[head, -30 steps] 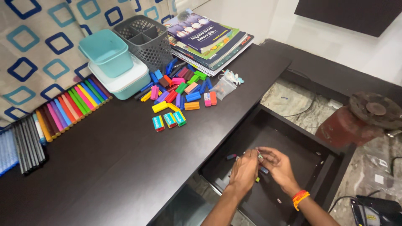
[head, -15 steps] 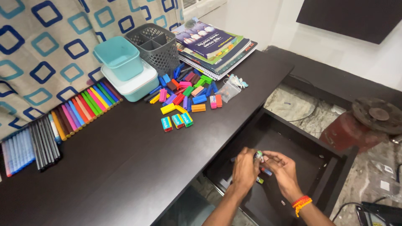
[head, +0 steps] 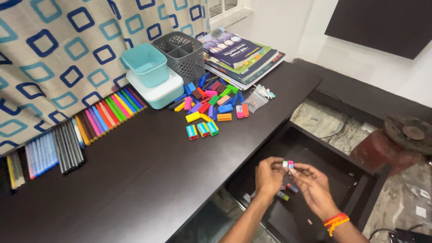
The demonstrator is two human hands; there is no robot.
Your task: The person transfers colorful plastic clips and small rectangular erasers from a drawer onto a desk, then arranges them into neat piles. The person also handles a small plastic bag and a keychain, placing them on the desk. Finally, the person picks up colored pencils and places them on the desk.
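Over an open drawer (head: pixel 315 153) beside the dark desk (head: pixel 135 180), both hands (head: pixel 292 180) pinch small erasers (head: pixel 288 164)

A: State illumination.
B: Bright, even daylight enters from the window (head: pixel 225 8) at top centre. Shadows are soft.

A: Glare?
B: Mild sheen on the dark desk (head: pixel 135 180) surface.

A: Sharpness?
B: Centre is sharp. Wide-angle bending appears toward the edges; the hands show slight softness.

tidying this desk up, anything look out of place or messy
Yes: a loose heap of small coloured erasers is scattered on the dark wooden desk beside neat marker rows, and a few small pieces lie in the open dark drawer.
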